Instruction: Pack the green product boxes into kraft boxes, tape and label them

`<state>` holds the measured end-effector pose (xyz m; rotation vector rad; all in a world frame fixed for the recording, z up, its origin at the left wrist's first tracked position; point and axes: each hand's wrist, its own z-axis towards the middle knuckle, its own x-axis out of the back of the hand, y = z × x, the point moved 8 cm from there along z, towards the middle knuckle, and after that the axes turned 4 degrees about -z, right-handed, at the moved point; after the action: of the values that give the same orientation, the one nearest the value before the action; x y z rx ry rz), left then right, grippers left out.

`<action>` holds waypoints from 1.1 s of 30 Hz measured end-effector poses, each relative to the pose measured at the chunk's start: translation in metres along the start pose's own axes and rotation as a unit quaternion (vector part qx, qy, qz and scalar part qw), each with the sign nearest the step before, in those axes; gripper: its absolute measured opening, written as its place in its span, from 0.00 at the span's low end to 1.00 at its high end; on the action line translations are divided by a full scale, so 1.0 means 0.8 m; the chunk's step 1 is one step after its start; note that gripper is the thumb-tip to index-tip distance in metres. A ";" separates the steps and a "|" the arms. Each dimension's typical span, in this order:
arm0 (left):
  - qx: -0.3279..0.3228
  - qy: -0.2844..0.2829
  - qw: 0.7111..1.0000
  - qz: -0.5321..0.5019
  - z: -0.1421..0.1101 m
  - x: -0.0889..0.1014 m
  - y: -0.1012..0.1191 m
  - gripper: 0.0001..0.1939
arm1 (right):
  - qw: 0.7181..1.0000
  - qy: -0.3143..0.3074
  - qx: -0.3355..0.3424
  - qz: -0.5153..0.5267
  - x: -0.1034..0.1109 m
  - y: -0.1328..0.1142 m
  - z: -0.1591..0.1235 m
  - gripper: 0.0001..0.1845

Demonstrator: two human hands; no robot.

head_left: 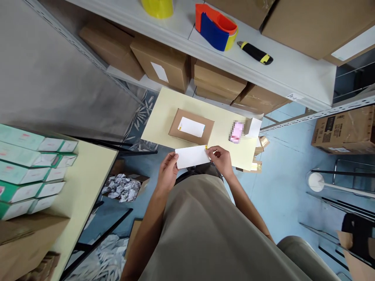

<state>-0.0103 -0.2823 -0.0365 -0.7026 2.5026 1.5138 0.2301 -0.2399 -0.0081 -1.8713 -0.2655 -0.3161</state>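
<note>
My left hand (168,169) pinches the left end of a white paper label (191,157) between thumb and fingers. At the label's right end, my right hand (220,160) closes its fingertips on the upper corner, by a small yellow mark. The label is stretched flat between both hands, in front of my body at the near edge of a pale yellow table (164,105). Just beyond it lies a closed brown cardboard box (209,125) bearing a similar white label (191,127). Farther right on the table sits a pink item (236,131), partly blurred, beside a small white card or carton (254,127).
A shelf (181,31) above the table carries an orange and blue tape dispenser (215,29), a utility knife (254,52) and a yellow tape roll (158,8). Cardboard boxes (165,64) fill the level below. Green-and-white cartons (26,168) stack at left; crumpled paper (124,187) lies below.
</note>
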 end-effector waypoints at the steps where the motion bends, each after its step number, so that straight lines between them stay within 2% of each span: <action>1: -0.003 0.004 1.000 0.011 0.002 0.002 -0.001 0.24 | 1.000 -0.001 -0.004 0.008 -0.002 0.001 0.001 0.20; 4: -0.004 0.040 0.998 0.040 0.014 0.014 -0.010 0.26 | 1.000 0.016 0.003 0.004 -0.005 -0.002 0.000 0.20; 7: 0.003 0.076 0.996 0.037 0.027 0.026 -0.023 0.27 | 0.998 0.008 0.058 -0.031 -0.017 -0.020 -0.013 0.17; 9: 0.003 0.085 0.996 0.027 0.036 0.031 -0.029 0.27 | 0.989 -0.033 0.127 -0.062 -0.037 -0.040 -0.032 0.13; 12: -0.014 0.076 0.996 0.032 0.045 0.036 -0.027 0.25 | 0.959 -0.124 0.231 -0.112 -0.073 -0.065 -0.068 0.11; 14: -0.032 0.066 0.996 0.059 0.051 0.042 -0.022 0.25 | 0.947 -0.149 0.258 -0.124 -0.086 -0.070 -0.080 0.12; 17: -0.067 0.090 0.984 0.135 0.064 0.058 -0.009 0.24 | 0.972 -0.089 0.200 -0.091 -0.077 -0.048 -0.058 0.12; 19: -0.097 0.110 0.971 0.188 0.081 0.066 0.003 0.23 | 0.992 -0.030 0.115 -0.044 -0.064 -0.015 -0.023 0.12; 21: -0.120 0.105 0.959 0.234 0.108 0.064 0.014 0.22 | 0.999 0.000 0.036 0.007 -0.061 0.021 0.016 0.14; 25: -0.134 0.048 0.941 0.308 0.187 0.037 0.027 0.16 | 0.998 0.021 -0.031 0.047 -0.068 0.064 0.093 0.14; 29: -0.133 0.011 0.917 0.377 0.265 0.005 0.030 0.10 | 0.995 0.064 -0.066 -0.034 -0.069 0.073 0.146 0.09; 33: -0.139 0.017 0.895 0.423 0.302 -0.009 0.030 0.08 | 0.984 0.068 -0.104 -0.128 -0.070 0.072 0.170 0.09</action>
<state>-0.0445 -0.0618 -0.1325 0.4506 2.7946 2.1299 0.2084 -0.1302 -0.1198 -2.0123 -0.3926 -0.6658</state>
